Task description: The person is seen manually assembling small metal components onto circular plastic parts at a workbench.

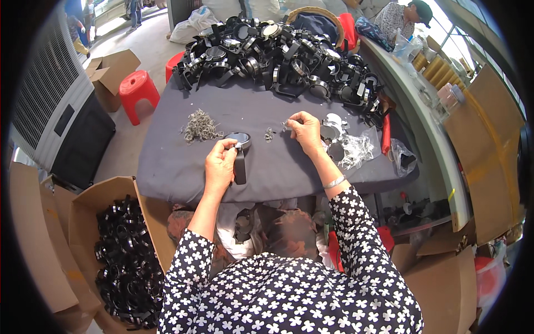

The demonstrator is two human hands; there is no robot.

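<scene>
My left hand [221, 166] grips a round-faced watch [239, 139] with a black strap, near the front of the cloth-covered table. The strap hangs down toward me past my fingers. My right hand [306, 133] is closed in a pinch to the right, and a small silvery metal piece [286, 124] shows at the fingertips; its exact shape is too small to read. Between the hands lies a small cluster of metal bits [269, 134]. A larger heap of similar thin metal pieces [200, 126] is left of it, just beyond my left hand.
Many similar black-strapped pieces form a big pile [272, 55] at the far side. Right of my right hand are a plastic bag with white bits [359, 147] and a red-handled tool [386, 133]. A carton [146, 222] of black pieces stands lower left; a red stool [136, 92] beyond.
</scene>
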